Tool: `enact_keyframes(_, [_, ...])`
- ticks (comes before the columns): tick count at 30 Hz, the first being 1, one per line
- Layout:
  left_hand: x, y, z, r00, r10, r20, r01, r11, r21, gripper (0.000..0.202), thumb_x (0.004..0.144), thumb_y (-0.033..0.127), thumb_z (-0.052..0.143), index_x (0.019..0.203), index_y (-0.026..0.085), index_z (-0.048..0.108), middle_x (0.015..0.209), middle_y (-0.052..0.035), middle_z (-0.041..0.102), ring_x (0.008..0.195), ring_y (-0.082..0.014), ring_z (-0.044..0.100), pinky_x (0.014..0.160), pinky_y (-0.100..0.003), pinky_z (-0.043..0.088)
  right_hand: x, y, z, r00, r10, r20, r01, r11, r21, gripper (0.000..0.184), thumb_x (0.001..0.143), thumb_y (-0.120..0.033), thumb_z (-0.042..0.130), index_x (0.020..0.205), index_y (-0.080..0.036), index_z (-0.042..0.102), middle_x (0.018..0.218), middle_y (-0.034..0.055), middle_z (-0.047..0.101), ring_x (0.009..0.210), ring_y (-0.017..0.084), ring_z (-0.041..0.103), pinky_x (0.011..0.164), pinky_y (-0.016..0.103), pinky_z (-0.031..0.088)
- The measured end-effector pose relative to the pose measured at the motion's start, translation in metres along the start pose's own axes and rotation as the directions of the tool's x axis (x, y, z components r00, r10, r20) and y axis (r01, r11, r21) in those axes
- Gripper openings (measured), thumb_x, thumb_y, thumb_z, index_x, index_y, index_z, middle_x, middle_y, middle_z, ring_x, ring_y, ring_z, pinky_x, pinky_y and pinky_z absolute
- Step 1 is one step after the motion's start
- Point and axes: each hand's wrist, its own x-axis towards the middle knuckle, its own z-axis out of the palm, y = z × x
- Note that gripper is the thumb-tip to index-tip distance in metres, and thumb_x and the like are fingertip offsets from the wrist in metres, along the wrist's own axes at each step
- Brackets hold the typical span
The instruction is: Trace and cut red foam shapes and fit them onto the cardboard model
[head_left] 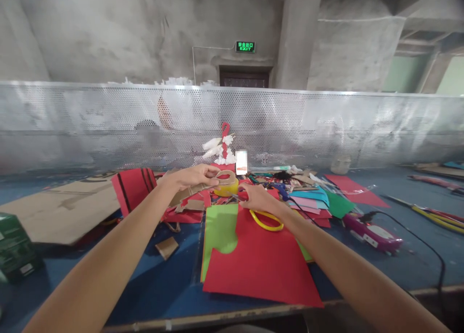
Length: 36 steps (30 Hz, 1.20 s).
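My left hand (192,176) is closed on a brown cardboard strip (217,179) bent into a loop, held above the table beside a yellow tape roll (226,188). My right hand (258,199) grips yellow-handled scissors (267,220), whose blades point toward the strip. Below both hands lie a large red paper sheet (261,263) and a green sheet (217,231) on the blue table (159,284).
A purple glue gun (371,232) with a black cord lies at the right. Coloured paper scraps (319,200) pile up behind my right hand. Flat cardboard (61,209) and a green box (14,246) sit at the left. A perforated metal screen (326,125) closes off the back.
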Motion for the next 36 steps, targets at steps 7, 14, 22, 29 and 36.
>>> enact_keyframes(7, [-0.001, 0.002, 0.000, 0.999, 0.040, -0.001, -0.040, 0.998, 0.053, 0.046, 0.079, 0.036, 0.080, 0.121, 0.021, 0.069, 0.123, -0.0101, 0.071, 0.108, -0.0245, 0.067, 0.095, -0.036, 0.048, -0.004, 0.024, -0.038, 0.996, 0.054, -0.072, -0.041, 0.985, 0.169, 0.045, 0.080, -0.039, 0.071, 0.118, -0.015, 0.065, 0.121, 0.0141, 0.070, 0.107, 0.030, 0.066, 0.090, 0.037, 0.049])
enact_keyframes(14, [0.001, -0.002, -0.001, 0.998, 0.051, 0.021, -0.051, 0.999, 0.012, 0.043, 0.075, 0.034, 0.082, 0.116, 0.022, 0.072, 0.115, -0.0081, 0.074, 0.104, -0.0247, 0.068, 0.092, -0.036, 0.049, -0.018, 0.045, -0.069, 0.964, 0.231, -0.134, -0.066, 0.692, 0.719, 0.033, 0.077, -0.042, 0.075, 0.098, -0.018, 0.067, 0.082, 0.0014, 0.069, 0.073, 0.019, 0.067, 0.064, 0.029, 0.053])
enact_keyframes(22, [-0.002, 0.002, -0.003, 1.000, 0.021, -0.007, -0.020, 0.999, 0.032, 0.051, 0.078, 0.035, 0.080, 0.125, 0.022, 0.067, 0.117, -0.0084, 0.074, 0.106, -0.0239, 0.067, 0.092, -0.036, 0.050, -0.012, 0.050, -0.054, 0.897, 0.433, -0.090, -0.101, 0.397, 0.912, 0.039, 0.068, -0.039, 0.085, 0.094, -0.020, 0.064, 0.076, -0.0007, 0.066, 0.066, 0.016, 0.067, 0.063, 0.028, 0.057])
enact_keyframes(29, [-0.004, 0.008, -0.002, 0.999, 0.015, -0.051, -0.012, 0.998, 0.056, 0.050, 0.077, 0.034, 0.080, 0.125, 0.024, 0.068, 0.126, -0.0084, 0.070, 0.116, -0.0259, 0.064, 0.098, -0.037, 0.048, -0.003, 0.031, -0.028, 0.906, 0.423, -0.025, -0.169, 0.414, 0.894, 0.022, 0.083, -0.036, 0.072, 0.088, -0.019, 0.060, 0.070, 0.0004, 0.066, 0.061, 0.014, 0.065, 0.057, 0.025, 0.056])
enact_keyframes(36, [-0.001, 0.005, -0.005, 1.000, 0.020, -0.015, -0.019, 0.999, 0.044, 0.049, 0.079, 0.038, 0.079, 0.125, 0.025, 0.068, 0.125, -0.0080, 0.071, 0.113, -0.0249, 0.066, 0.095, -0.033, 0.049, 0.005, 0.014, 0.002, 0.950, 0.306, 0.059, -0.234, 0.575, 0.784, 0.010, 0.085, -0.025, 0.067, 0.090, -0.016, 0.064, 0.067, 0.0025, 0.069, 0.060, 0.017, 0.067, 0.055, 0.025, 0.055])
